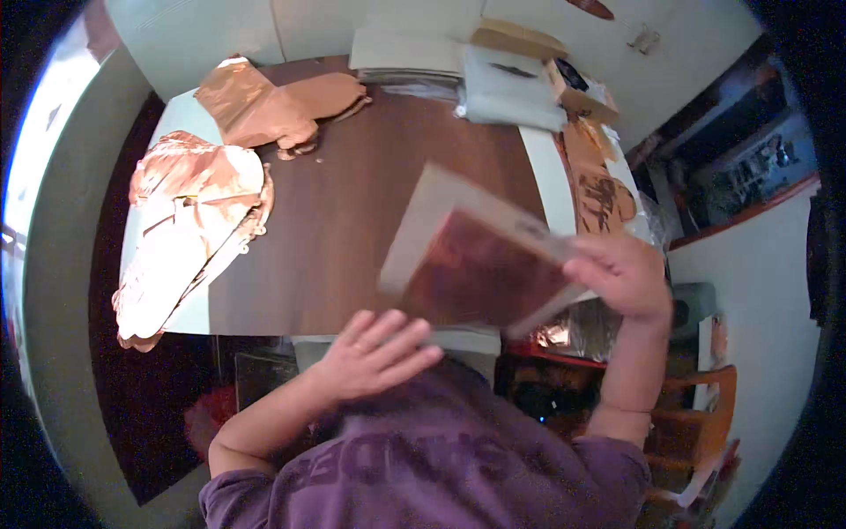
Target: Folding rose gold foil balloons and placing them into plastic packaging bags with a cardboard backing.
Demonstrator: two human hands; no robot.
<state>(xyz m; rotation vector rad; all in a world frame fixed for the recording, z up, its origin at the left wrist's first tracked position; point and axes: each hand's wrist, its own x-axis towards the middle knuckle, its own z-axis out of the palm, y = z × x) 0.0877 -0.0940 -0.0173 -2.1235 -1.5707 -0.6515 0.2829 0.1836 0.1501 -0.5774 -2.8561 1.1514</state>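
Note:
My right hand (621, 275) grips one edge of a flat packet (495, 269), its thumb and fingers closed on the side. The packet is tilted above the near part of the table and blurred by motion. It has a pale border and a reddish-brown middle; its exact kind cannot be made out. Close to the table's near edge, my left hand (377, 354) holds nothing, with its fingers stretched and apart. A gap separates it from the packet's lower left side.
The table (344, 203) has a brown top with white sides. Shiny copper-coloured foil pieces (189, 220) and folded ones (264, 106) lie left. At the back are stacked white sheets (405, 53), a clear plastic pack (511, 88) and an open box (582, 93). A wooden chair (705, 414) stands right.

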